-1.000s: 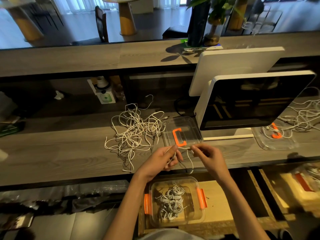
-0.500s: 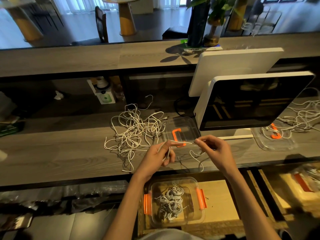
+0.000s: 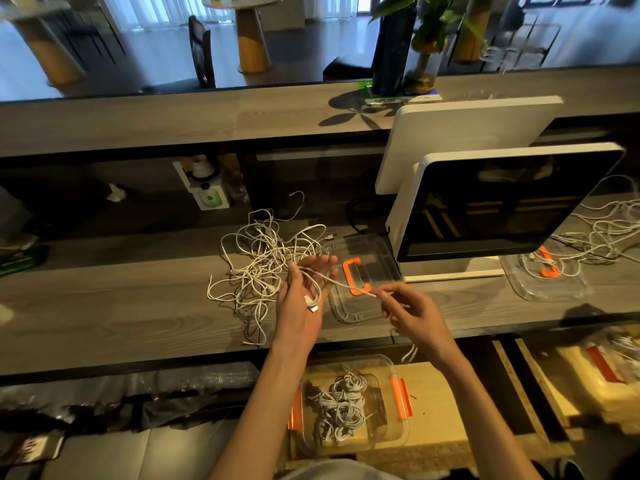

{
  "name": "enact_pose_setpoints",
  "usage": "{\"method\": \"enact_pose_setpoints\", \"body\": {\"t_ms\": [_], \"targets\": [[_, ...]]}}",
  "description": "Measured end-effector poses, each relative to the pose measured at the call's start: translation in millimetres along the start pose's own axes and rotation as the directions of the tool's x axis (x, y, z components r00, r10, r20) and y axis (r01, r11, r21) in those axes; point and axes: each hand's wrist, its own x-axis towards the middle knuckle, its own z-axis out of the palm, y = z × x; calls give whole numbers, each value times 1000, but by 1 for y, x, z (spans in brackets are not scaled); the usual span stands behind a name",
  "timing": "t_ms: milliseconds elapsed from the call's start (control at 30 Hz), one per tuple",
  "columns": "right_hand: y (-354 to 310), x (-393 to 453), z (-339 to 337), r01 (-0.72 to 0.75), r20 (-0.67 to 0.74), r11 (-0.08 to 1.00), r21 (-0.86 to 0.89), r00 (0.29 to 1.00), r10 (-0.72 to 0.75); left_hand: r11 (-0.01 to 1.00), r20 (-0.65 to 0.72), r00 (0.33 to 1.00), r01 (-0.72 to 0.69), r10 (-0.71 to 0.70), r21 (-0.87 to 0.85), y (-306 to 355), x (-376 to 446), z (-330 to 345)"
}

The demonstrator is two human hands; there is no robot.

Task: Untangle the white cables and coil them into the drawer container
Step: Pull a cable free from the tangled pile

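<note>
While the left hand (image 3: 300, 299) stands palm up above the table (image 3: 104, 306), its fingers (image 3: 320, 263) are straight and a little spread, and a white cable (image 3: 346, 284) is looped around them; the cable's plug (image 3: 311, 304) lies on the palm near the thumb. From this hand the cable runs to the right hand (image 3: 412, 313), whose thumb and forefinger pinch it near its other end, while the other fingers of that hand are loosely curled. A short part of the same cable hangs down below the right wrist, in front of the table edge.

Just left of the left hand, a tangled pile of white cables (image 3: 263, 261) lies on the table. A clear lid with an orange handle (image 3: 360, 271) lies flat on the table behind both hands, close to the base of a white monitor (image 3: 502, 202). Below the table edge, a clear container with orange clips (image 3: 349, 407) sits in an open wooden drawer (image 3: 436, 403), and several coiled cables (image 3: 341, 407) already lie inside it. On the far right of the table, a second clear lid (image 3: 543, 275) carries another heap of loose white cables (image 3: 602, 233).
</note>
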Motion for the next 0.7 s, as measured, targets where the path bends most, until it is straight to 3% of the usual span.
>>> {"method": "enact_pose_setpoints", "body": {"t_ms": [100,167,333,433,533,700], "targets": [[2,-8,8,-53,73,999,-9,996,54,999,-28,1000,11,-12,-49,1,3,0],[-2,-13,12,-64,151,997,-46,986,70,1000,-43,999,-14,14,16,0,8,-1],[-16,-19,11,-40,365,992,-119,928,81,902,-7,989,-133,149,411,-6,12,-2],[-24,-19,8,17,441,989,-145,896,49,785,-5,993,-90,117,613,-11,12,-3],[-28,-14,7,76,374,979,-187,927,0,659,27,999,-35,23,752,-15,10,-5],[-39,-5,9,175,173,977,-124,973,-152,567,52,973,88,-226,819,-14,1,-4]]}}
